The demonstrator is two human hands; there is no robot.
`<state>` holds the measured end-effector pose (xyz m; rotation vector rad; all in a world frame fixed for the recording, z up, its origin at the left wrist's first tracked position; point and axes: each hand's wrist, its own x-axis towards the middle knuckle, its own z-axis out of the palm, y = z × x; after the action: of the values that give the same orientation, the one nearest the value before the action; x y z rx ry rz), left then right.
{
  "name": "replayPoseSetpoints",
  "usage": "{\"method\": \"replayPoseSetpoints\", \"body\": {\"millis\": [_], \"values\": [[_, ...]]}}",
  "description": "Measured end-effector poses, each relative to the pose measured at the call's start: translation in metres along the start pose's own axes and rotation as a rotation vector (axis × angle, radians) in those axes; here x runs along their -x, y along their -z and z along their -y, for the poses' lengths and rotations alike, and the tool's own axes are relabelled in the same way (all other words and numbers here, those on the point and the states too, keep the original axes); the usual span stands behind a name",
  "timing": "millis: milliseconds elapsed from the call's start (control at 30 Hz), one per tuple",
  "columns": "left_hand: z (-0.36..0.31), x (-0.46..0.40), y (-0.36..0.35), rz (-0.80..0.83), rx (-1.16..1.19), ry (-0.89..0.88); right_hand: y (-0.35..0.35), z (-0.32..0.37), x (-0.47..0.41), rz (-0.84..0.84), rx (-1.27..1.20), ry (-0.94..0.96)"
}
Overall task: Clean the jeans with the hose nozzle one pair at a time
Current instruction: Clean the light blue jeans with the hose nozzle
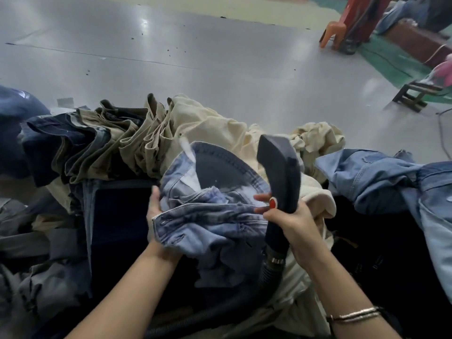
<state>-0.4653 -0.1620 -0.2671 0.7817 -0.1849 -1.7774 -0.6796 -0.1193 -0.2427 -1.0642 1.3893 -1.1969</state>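
1. The left hand (156,211) clutches the light-blue jeans (208,216) bunched at their waistband.
2. Just right of them, the right hand (291,218) wraps the black hose nozzle (278,172).
3. Behind the jeans lies a folded stack (102,143); many pairs apparently remain.

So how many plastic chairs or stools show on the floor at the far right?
2: an orange plastic chair at top right, and a dark wooden stool lower at the right edge. Others may be out of frame.

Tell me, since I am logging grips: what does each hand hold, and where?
The left hand grips the light blue jeans at their bunched left edge. The right hand holds the hose nozzle by its lower neck.
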Motion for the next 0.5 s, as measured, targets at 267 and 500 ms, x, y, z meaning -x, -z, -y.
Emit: {"method": "replayPoseSetpoints", "body": {"millis": [267,500], "values": [[-0.021,0.008,0.023,0.144,-0.33,0.248,-0.018,-0.028,-0.003,0.021,0.446,-0.028],[-0.046,0.003,0.051,0.057,-0.463,0.399,0.0,-0.034,0.002,-0.042,0.288,-0.05]]}}
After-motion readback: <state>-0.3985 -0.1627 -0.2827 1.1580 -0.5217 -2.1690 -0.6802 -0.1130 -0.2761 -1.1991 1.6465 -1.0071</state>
